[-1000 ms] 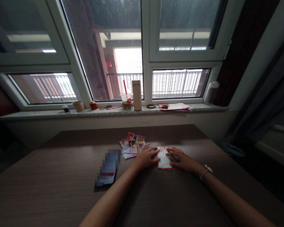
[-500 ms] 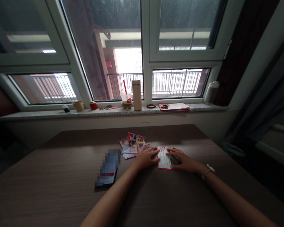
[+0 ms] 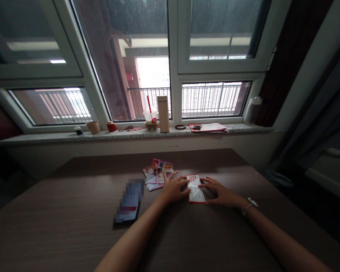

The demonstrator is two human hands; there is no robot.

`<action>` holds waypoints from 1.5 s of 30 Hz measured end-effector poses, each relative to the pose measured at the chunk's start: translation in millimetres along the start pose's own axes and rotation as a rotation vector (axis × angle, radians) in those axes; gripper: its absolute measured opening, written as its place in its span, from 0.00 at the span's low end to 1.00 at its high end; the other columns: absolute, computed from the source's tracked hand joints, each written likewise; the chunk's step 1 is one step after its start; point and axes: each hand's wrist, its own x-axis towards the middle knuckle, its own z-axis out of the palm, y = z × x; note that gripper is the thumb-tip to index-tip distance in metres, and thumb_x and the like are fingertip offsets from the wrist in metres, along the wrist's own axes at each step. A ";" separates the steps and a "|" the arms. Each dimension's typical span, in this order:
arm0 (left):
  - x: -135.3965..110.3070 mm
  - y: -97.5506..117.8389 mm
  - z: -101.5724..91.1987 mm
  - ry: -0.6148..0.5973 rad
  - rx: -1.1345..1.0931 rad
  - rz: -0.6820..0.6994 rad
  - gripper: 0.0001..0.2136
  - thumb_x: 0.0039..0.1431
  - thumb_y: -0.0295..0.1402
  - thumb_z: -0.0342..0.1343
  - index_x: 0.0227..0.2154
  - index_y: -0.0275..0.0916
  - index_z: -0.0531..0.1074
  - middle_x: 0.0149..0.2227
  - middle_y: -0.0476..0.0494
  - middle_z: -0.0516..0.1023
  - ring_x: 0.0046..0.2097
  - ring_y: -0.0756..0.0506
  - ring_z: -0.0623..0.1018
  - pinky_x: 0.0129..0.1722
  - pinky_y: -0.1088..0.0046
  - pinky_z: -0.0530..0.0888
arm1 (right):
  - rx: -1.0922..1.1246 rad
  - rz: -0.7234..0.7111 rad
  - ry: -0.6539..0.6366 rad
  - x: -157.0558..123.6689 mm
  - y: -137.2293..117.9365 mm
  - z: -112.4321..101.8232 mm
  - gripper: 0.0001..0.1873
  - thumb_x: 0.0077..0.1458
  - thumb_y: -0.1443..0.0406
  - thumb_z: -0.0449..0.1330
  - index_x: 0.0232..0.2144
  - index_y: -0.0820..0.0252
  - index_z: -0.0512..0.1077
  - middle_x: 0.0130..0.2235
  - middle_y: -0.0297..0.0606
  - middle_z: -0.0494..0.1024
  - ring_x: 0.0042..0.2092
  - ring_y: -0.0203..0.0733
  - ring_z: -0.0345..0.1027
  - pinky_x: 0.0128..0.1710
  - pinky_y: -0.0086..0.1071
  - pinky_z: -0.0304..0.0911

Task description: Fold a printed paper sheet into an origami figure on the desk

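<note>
A white card with red edges and printed text (image 3: 196, 192) lies flat on the brown table between my hands. My left hand (image 3: 174, 187) rests at its left edge, fingers spread, with fingertips touching the card. From the other side, my right hand (image 3: 218, 192) has its index finger on the card and its thumb near the lower right corner; its fingers are apart. Just beyond my left hand lies a loose pile of colourful printed leaflets (image 3: 155, 174), partly covered by the fingers. A phone with a blurred screen (image 3: 130, 200) lies left of my left forearm.
Along the stone windowsill (image 3: 124, 134) behind the table (image 3: 59, 211) stand a paper cup (image 3: 93, 127), a red jar (image 3: 111, 127), a drink cup with straw (image 3: 150, 115) and a tan thermos (image 3: 163, 115). Scissors (image 3: 196, 127) lie on papers (image 3: 214, 127) there.
The card's top edge has turned very slightly to the left. Both hands stay at its sides in nearly the same pose, and the camera view has shifted a little.
</note>
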 end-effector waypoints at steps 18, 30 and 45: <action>-2.2 2.7 1.7 -0.051 0.006 -0.019 0.23 0.57 0.55 0.57 0.56 0.64 0.70 0.63 0.53 0.68 0.67 0.29 0.57 0.63 0.30 0.34 | 0.005 0.014 0.111 2.0 6.0 5.6 0.23 0.55 0.48 0.62 0.49 0.49 0.78 0.66 0.41 0.62 0.68 0.57 0.47 0.68 0.54 0.44; -2.5 4.8 -0.4 -0.088 0.011 -0.054 0.24 0.58 0.57 0.55 0.57 0.66 0.69 0.64 0.54 0.66 0.67 0.28 0.56 0.64 0.31 0.34 | -0.349 0.124 0.260 9.5 -2.8 10.0 0.21 0.63 0.51 0.53 0.56 0.37 0.71 0.65 0.36 0.64 0.67 0.53 0.50 0.65 0.51 0.51; -2.2 4.5 0.6 -0.088 0.049 -0.093 0.25 0.56 0.61 0.53 0.57 0.68 0.68 0.67 0.47 0.60 0.68 0.25 0.53 0.59 0.24 0.34 | -0.691 0.212 0.314 20.7 -23.5 16.7 0.21 0.66 0.54 0.49 0.59 0.40 0.67 0.60 0.43 0.69 0.58 0.53 0.61 0.51 0.45 0.60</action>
